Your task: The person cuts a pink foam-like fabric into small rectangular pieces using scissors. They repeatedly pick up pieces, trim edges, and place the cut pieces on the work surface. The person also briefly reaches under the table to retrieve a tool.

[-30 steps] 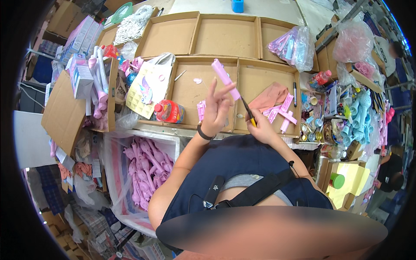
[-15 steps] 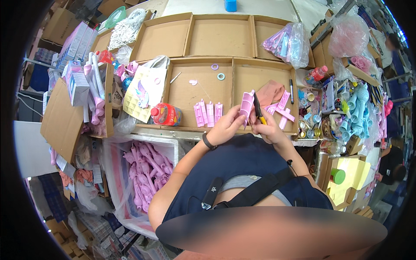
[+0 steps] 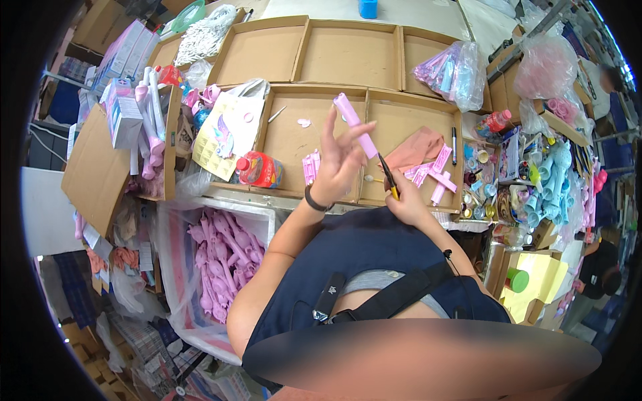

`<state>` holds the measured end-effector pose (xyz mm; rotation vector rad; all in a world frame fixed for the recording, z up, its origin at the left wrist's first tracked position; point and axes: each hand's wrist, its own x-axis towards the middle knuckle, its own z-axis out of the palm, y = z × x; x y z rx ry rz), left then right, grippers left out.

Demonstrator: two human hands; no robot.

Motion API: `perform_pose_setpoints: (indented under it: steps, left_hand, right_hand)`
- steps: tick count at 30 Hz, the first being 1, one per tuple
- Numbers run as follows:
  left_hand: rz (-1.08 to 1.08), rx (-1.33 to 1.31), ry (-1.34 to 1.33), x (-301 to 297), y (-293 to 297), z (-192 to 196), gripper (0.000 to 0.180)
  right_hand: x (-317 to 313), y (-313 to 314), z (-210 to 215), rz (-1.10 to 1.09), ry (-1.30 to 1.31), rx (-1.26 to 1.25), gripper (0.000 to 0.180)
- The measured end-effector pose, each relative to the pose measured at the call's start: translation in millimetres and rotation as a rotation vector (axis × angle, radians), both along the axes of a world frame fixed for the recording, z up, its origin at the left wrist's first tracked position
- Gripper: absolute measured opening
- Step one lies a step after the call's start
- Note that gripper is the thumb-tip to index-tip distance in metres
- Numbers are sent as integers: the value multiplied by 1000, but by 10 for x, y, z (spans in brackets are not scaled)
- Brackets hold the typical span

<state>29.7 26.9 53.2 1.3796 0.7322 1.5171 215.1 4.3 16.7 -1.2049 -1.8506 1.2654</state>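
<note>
My left hand (image 3: 339, 162) is raised over the near cardboard tray with its fingers partly spread. A smooth pink plastic piece (image 3: 354, 124), long and narrow, is held between those fingers and slants down to the right. My right hand (image 3: 408, 199) grips a slim black-and-yellow hand tool (image 3: 388, 178); its black tip points up close to the pink piece's lower end, and its exact kind is not clear. Right of that hand, several pink plastic parts (image 3: 438, 175) lie crossed beside a salmon-coloured cloth (image 3: 416, 148). More pink parts (image 3: 311, 167) stand left of my left wrist, partly hidden by it.
Cardboard trays (image 3: 367, 107) span the table. A red-capped bottle (image 3: 259, 170) stands at the tray's left front, near a sheet with a winged figure (image 3: 224, 137). A black marker (image 3: 454, 146) lies on the right. Below left, a lined bin (image 3: 271, 227) holds pink parts.
My left hand has lifted the pink piece up and left, turning it so its smooth outer side shows. My right hand with the tool has dropped slightly and is apart from the piece.
</note>
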Motion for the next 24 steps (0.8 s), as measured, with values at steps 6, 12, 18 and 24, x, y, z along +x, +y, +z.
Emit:
perform_pose_setpoints:
  steps: [6,12,18,24]
  left_hand:
    - [-19,-332,315,-8,164,-300,45]
    - [-389,-659,92,66,-220,-381,47]
    - [-440,-425,-405,17,-322,-214,61]
    - [76,-66,122,-7,112,-317,58]
  right_hand:
    - [36,-81,221,58,170,-202,21]
    - [61,46,116,-138,145,-173,21]
    - [21,85,-162,-226,-126,-68,26]
    - [-38,-63,-82,-19,-115,-54,19]
